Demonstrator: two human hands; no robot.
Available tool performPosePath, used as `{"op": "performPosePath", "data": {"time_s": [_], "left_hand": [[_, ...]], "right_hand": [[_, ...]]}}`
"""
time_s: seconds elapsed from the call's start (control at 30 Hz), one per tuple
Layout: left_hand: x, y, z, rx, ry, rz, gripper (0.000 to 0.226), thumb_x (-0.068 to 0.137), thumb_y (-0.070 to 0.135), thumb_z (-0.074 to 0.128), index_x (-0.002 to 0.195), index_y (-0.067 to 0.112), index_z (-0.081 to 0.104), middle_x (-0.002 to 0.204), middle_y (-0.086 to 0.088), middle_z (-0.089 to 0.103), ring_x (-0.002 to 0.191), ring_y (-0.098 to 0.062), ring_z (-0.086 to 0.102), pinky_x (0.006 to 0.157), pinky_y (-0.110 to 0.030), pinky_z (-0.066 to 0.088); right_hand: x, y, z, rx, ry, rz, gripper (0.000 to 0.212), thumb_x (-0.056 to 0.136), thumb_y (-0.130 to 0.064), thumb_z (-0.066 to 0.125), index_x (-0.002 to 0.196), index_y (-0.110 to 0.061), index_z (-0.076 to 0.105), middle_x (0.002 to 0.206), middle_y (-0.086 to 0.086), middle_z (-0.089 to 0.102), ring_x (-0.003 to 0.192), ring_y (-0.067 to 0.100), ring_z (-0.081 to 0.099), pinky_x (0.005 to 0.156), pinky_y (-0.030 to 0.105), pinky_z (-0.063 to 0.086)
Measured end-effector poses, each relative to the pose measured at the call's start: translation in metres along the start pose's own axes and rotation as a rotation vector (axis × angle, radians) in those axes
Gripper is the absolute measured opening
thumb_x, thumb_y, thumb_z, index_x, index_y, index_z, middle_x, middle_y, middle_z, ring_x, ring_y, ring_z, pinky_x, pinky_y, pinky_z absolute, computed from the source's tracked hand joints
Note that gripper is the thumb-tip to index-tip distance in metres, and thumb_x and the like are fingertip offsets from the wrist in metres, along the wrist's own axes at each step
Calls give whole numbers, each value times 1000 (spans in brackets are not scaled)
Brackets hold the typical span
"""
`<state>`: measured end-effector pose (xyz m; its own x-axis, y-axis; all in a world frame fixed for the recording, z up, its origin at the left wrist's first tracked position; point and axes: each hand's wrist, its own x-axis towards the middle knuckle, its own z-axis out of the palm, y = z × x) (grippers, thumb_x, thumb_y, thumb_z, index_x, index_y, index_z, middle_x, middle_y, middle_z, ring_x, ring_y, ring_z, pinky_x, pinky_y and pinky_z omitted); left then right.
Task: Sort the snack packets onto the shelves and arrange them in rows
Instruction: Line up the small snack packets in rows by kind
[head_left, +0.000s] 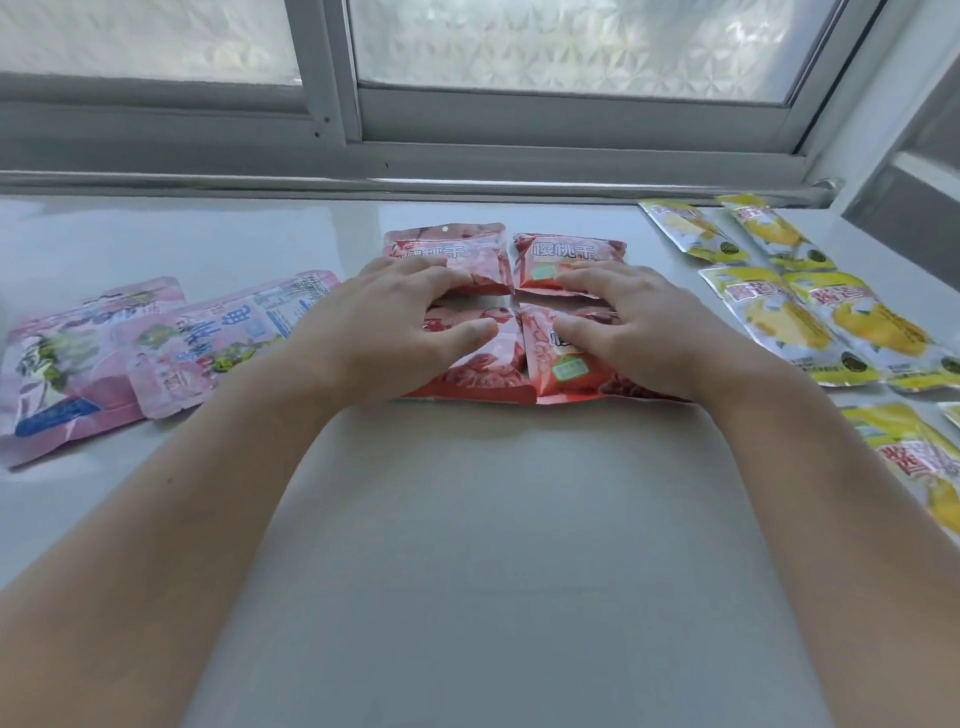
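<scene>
Squaring four red packets (511, 317) mid-bench (467, 545): left hand (400, 317) and right hand (631, 322) pressing flat, grip released, seemingly. Nudge edges flush, keeping gaps even between neighbours.

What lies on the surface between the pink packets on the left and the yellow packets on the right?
In the head view, four red packets lie there in a two-by-two block. The left hand and the right hand rest on them, fingers spread.
</scene>
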<state>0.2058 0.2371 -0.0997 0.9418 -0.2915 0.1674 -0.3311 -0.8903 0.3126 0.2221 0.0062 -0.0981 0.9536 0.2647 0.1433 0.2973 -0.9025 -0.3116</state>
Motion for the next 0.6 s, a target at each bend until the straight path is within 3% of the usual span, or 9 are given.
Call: {"op": "performPosePath", "data": {"time_s": [0.2, 0.33, 0.6], "left_hand": [[0, 0, 0, 14, 51, 30, 79, 74, 70, 39, 144, 34, 39, 155, 10, 29, 142, -12, 19, 113, -37, 22], [0, 1, -1, 9, 85, 37, 75, 71, 68, 47, 138, 34, 49, 149, 11, 39, 138, -12, 25, 110, -33, 24], [1, -2, -1, -4, 98, -6, 68, 72, 65, 49, 134, 37, 51, 142, 12, 45, 133, -13, 31, 105, -33, 28]], "right_hand": [[0, -1, 2, 15, 123, -24, 45, 89, -54, 53, 127, -31, 56, 139, -6, 49, 131, 17, 37, 108, 49, 31], [-1, 2, 0, 59, 259, -43, 34, 84, -55, 59, 104, -29, 65, 121, -4, 58, 119, 20, 45, 100, 52, 36], [-2, 1, 5, 85, 238, -82, 26, 78, -56, 63, 93, -37, 70, 118, -9, 61, 119, 20, 45, 101, 50, 36]]}}
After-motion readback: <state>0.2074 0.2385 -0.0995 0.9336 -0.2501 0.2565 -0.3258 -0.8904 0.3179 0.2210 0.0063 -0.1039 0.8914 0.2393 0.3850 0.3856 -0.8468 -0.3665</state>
